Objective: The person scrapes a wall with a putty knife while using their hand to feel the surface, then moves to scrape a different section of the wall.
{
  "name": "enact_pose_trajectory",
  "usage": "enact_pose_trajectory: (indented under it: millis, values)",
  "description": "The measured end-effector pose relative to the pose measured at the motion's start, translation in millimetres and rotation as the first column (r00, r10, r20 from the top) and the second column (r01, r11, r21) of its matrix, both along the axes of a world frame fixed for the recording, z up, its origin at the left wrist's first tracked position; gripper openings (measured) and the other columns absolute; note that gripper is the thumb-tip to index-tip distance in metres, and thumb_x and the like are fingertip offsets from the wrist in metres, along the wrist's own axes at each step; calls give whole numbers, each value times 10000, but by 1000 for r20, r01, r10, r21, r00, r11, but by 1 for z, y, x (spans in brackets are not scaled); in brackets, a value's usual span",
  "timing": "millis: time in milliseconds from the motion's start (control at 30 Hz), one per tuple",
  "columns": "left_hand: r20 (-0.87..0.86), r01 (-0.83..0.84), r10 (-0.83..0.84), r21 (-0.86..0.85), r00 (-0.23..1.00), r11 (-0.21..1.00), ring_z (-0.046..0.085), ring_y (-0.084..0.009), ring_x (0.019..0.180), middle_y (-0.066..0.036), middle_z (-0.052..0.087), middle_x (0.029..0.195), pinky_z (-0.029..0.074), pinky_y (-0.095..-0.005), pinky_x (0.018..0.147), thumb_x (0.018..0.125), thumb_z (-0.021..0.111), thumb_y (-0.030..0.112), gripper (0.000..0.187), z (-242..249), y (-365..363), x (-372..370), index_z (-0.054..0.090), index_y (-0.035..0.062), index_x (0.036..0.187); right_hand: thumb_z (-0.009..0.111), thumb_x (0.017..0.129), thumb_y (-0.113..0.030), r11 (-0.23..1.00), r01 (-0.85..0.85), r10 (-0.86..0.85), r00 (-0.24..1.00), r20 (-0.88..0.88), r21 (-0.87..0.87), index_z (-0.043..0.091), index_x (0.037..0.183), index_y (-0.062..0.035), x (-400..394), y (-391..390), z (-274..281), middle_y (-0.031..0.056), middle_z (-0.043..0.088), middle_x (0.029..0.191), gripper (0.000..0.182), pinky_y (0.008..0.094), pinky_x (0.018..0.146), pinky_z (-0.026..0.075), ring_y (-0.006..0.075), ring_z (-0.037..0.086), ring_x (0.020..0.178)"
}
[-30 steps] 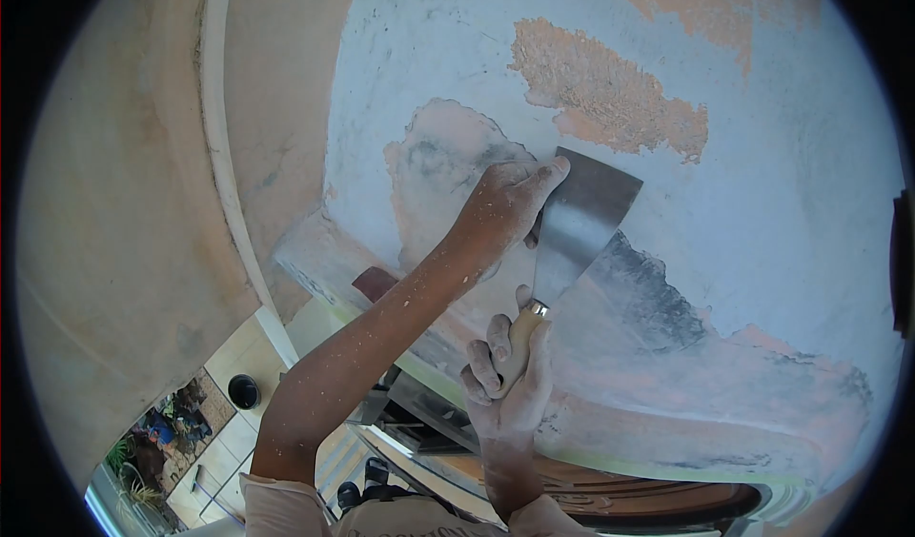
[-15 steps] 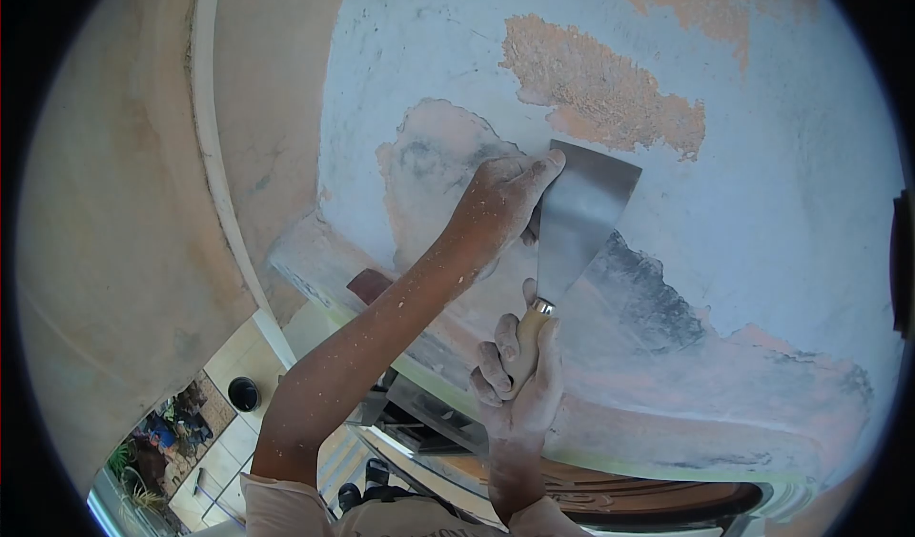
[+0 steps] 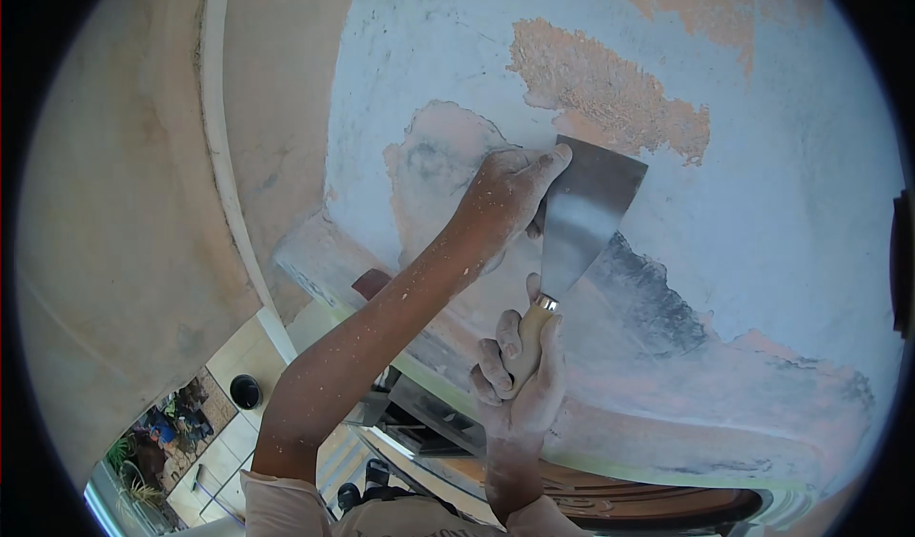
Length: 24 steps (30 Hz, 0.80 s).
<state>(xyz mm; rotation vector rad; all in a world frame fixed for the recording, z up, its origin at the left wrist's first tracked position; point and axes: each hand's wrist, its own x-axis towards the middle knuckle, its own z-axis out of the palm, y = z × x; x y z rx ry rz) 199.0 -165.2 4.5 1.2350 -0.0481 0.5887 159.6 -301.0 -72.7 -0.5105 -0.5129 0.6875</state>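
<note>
A putty knife (image 3: 586,218) with a wide steel blade and a pale wooden handle is held up in front of the wall. My right hand (image 3: 524,375), coated in white dust, is wrapped round the handle, just below the shiny ferrule. At the upper left corner of the blade, my left hand (image 3: 519,184) pinches the edge, thumb on the near face; its other fingers are mostly hidden behind the blade. Behind both hands is a light blue wall (image 3: 782,203) with peeled orange patches (image 3: 610,94) and grey, dusty plaster (image 3: 653,299).
Along the wall's foot runs a dusty ledge (image 3: 686,432), with a reddish-brown piece (image 3: 370,283) on it beside my left forearm. Below the ledge is dark carved woodwork (image 3: 648,504). A black bucket (image 3: 245,391) stands on the tiled floor (image 3: 229,451), near plants (image 3: 143,485).
Both hands keep the same grip on the putty knife. The whole view has shifted slightly, so the wall, hands and knife appear a little farther right.
</note>
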Motion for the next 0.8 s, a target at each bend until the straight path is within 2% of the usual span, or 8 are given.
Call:
enact_pose_trajectory:
  millis: [333,433,533,633,800]
  values:
    - [52,-7,7,4,999,1000,470,-88,544,-2,523,636,365,-242,494,889,586,369,345,-1,3,3,601,56,745,319,1011,-347,1000,14,-14,1000,28,3,308,1403,-150,-2,4,0,-6,416,790,438,164,385,290,54,354,502]
    - [67,19,-18,-13,998,1000,471,-80,537,3,521,630,371,-238,488,889,592,361,339,1,2,3,602,57,739,327,1007,-374,995,84,-84,996,8,-57,320,1367,-154,4,-4,0,-16,432,755,422,153,317,300,49,363,440]
    - [55,-7,9,-41,998,999,472,-74,531,6,519,623,370,-233,476,894,587,355,336,0,0,5,605,57,740,335,1009,-337,985,151,-147,988,52,-79,321,1356,-160,0,3,5,-3,438,778,390,151,316,297,54,374,454]
    - [34,-15,16,-24,999,1000,472,-74,517,4,522,620,365,-227,461,902,576,353,339,1,-2,2,606,57,741,340,1009,-288,951,296,-282,949,139,-90,325,1346,-161,-9,2,1,21,452,811,361,152,314,298,58,386,468]
    - [80,-19,21,-28,997,999,474,-83,490,-1,526,607,366,-229,448,913,556,361,359,1,0,5,590,64,713,361,1003,-214,951,301,-283,941,184,-74,282,1398,-165,-7,-1,10,64,487,883,405,159,341,317,72,417,505]
